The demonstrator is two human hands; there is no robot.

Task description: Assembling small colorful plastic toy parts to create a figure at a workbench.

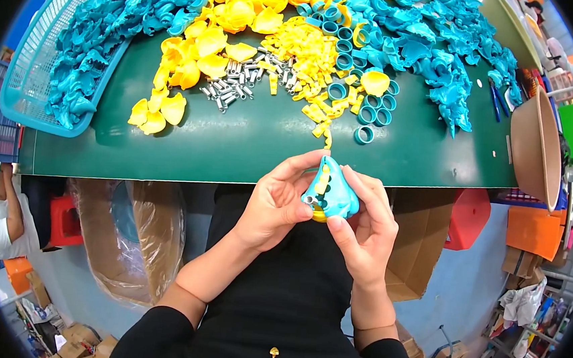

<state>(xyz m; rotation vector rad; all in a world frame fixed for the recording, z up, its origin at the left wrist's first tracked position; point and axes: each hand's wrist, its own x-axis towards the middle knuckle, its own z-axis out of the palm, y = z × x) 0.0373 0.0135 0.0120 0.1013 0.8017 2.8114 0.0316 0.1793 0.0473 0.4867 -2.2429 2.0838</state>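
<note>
Between my two hands, just off the table's near edge, is a turquoise plastic shell (342, 201). Its side facing left is hollow and dark-edged, with a small yellow strip (323, 180) set in it and a yellow piece (319, 216) at its bottom. My left hand (272, 203) is closed on the shell's left side, its thumb beside a small silvery cylinder (310, 200) that looks like a metal spring. My right hand (370, 231) grips the shell's right side between thumb and fingers. The tips of some fingers are hidden behind it.
On the green table (222, 140) lie yellow cupped pieces (235, 13), small yellow parts (303, 49), metal springs (229, 92), turquoise rings (364, 134) and heaped turquoise shells (451, 98). A turquoise basket (28, 84) stands left, a tan basin (530, 148) right. Cardboard boxes (419, 250) flank my lap.
</note>
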